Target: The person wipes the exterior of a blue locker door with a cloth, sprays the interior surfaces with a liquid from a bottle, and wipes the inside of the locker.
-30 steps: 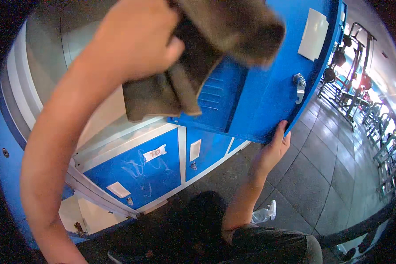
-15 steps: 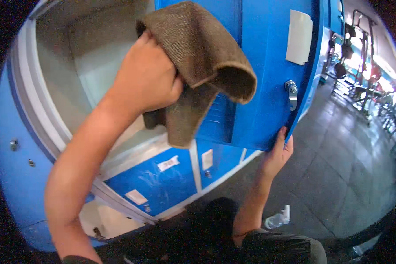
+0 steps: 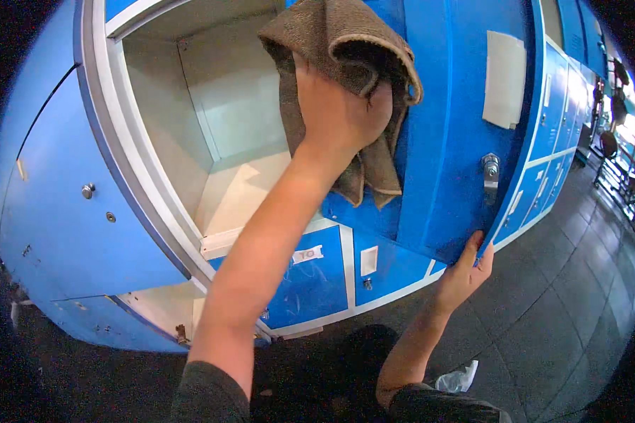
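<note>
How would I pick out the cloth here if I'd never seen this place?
Start with the bank of blue lockers, then find the open door whose lower corner the right hand grips. In front of it, the left hand holds up the bunched cloth. Its brown, textured folds set it apart from the smooth blue door and pale locker interior.

Blue lockers (image 3: 554, 106) in white frames run back in stacked tiers on the right. Lower blue doors (image 3: 317, 289) with pale labels sit just above the floor (image 3: 543, 317), which is laid with large dark tiles and carries a greyish sheen. On the left, a lighter blue door (image 3: 85, 240) has a round metal knob (image 3: 88, 190). At the far right, dark exercise equipment (image 3: 607, 144) stands before a white glare, whether window or lamp unclear.
</note>
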A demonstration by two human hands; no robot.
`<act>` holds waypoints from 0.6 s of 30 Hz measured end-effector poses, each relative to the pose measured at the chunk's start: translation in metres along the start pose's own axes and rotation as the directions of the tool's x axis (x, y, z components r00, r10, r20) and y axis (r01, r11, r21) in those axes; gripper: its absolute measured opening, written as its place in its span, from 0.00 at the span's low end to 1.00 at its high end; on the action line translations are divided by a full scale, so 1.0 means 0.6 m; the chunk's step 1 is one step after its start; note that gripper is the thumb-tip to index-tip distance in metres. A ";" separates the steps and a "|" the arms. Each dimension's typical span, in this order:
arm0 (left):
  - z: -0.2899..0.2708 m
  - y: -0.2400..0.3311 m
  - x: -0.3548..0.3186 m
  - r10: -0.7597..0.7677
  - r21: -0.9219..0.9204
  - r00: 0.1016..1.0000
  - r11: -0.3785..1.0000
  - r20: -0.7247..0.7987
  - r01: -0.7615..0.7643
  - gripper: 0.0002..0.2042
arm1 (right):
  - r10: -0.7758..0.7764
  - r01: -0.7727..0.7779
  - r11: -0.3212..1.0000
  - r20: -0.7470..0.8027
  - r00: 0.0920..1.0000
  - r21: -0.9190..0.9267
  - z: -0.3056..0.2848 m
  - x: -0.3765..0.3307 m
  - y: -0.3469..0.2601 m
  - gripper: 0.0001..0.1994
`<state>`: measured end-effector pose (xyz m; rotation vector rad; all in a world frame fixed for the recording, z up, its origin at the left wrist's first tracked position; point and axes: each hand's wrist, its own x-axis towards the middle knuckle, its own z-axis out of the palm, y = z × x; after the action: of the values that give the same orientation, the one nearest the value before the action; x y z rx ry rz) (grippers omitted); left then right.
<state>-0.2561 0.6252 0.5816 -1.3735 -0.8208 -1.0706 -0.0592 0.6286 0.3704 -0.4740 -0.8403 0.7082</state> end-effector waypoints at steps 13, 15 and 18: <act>0.042 -0.043 -0.036 0.176 0.183 0.983 0.966 0.053 -0.183 0.19 | 0.014 -0.012 0.998 -0.030 0.999 0.062 0.009 -0.012 -0.020 0.14; 0.043 -0.010 -0.050 0.097 0.198 0.989 0.973 0.108 -0.117 0.21 | 0.037 -0.034 0.998 -0.047 0.998 0.055 -0.001 -0.002 -0.011 0.15; 0.039 0.012 -0.066 -0.233 -0.390 0.953 0.873 0.193 0.292 0.26 | 0.063 -0.062 0.997 -0.013 0.998 0.050 -0.012 0.001 0.000 0.16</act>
<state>-0.2597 0.6522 0.5437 -1.7452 -0.9384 -1.4341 -0.0531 0.6283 0.3668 -0.4618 -0.7954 0.7804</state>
